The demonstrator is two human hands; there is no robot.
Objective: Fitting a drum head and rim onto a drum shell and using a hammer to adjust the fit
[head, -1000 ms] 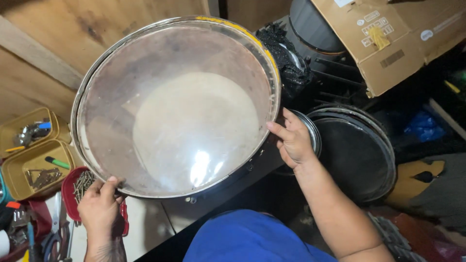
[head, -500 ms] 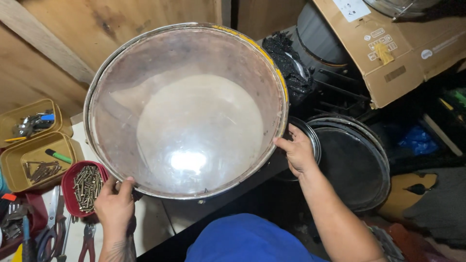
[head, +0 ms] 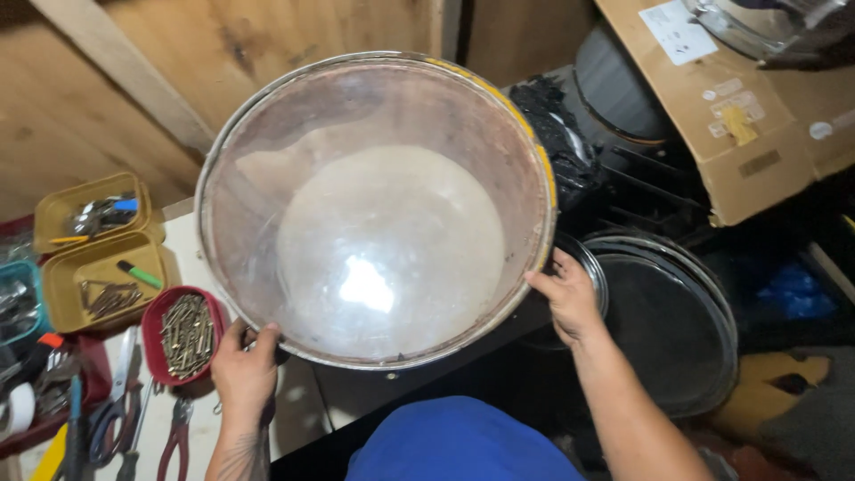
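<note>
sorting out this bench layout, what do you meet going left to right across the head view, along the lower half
yellow tray → red bowl of screws → left hand → drum shell → right hand → black drum heads

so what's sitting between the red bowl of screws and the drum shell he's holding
Nothing in the head view: the red bowl of screws sits right beside the drum shell's lower-left rim. The left hand grips that rim just next to the bowl.
</note>
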